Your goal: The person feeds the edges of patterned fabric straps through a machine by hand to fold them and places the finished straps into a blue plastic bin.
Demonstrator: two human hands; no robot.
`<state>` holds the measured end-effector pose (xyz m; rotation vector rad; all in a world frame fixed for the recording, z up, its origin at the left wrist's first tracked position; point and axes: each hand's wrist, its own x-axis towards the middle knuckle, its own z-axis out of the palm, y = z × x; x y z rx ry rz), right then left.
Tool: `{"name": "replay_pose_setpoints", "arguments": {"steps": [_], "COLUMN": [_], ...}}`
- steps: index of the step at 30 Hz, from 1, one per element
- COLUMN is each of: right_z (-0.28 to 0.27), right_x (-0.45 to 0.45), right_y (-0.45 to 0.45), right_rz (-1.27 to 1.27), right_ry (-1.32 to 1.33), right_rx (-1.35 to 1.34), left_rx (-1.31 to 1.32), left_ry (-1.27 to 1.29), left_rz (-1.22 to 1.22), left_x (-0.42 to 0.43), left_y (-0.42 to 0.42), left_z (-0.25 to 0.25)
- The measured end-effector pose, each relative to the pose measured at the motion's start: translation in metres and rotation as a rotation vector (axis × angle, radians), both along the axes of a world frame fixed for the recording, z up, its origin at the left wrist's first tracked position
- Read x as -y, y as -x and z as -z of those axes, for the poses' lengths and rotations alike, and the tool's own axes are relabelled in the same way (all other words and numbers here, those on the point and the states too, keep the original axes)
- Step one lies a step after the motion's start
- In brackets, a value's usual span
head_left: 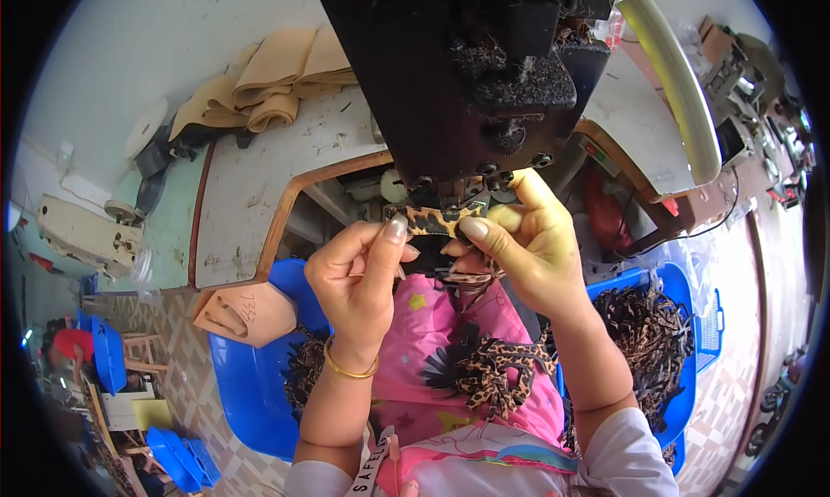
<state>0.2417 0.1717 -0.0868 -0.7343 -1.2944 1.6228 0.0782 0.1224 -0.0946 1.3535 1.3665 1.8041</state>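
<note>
A leopard-print strip (pixel 432 222) is stretched level beneath the head of a black machine (pixel 450 82). My left hand (pixel 359 276) pinches its left end between thumb and fingers. At the strip's right end, my right hand (pixel 532 242) holds it with the thumb in front, close under the machine. More leopard-print pieces (pixel 501 371) and black strips (pixel 443 369) lie on the pink apron (pixel 415 328) over my lap. Some fabric hangs just below my fingers, partly hidden by them.
Blue bins (pixel 255 393) stand at both sides, the right one holding a leopard-print pile (pixel 644 346). A brown paper packet (pixel 246 314) rests on the left bin. Worktables (pixel 259 168) flank the machine. A person in red (pixel 73 346) is far left.
</note>
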Motion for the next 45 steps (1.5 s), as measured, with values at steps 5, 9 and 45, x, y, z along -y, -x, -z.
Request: {"name": "replay_pose_setpoints", "arguments": {"steps": [5, 9, 45], "right_z": [0.012, 0.006, -0.092], "right_x": [0.005, 0.006, -0.085], "right_y": [0.007, 0.004, -0.041], "right_rz": [0.038, 0.06, -0.397], "right_ry": [-0.139, -0.189, -0.589], "right_rx": [0.094, 0.208, 0.993], "left_rx": [-0.038, 0.014, -0.045], "left_ry": [0.031, 0.047, 0.04], "left_rz": [-0.058, 0.012, 0.128], "left_x": [0.002, 0.011, -0.009], "left_y": [0.004, 0.006, -0.006], "left_z": [-0.003, 0.002, 0.0]}}
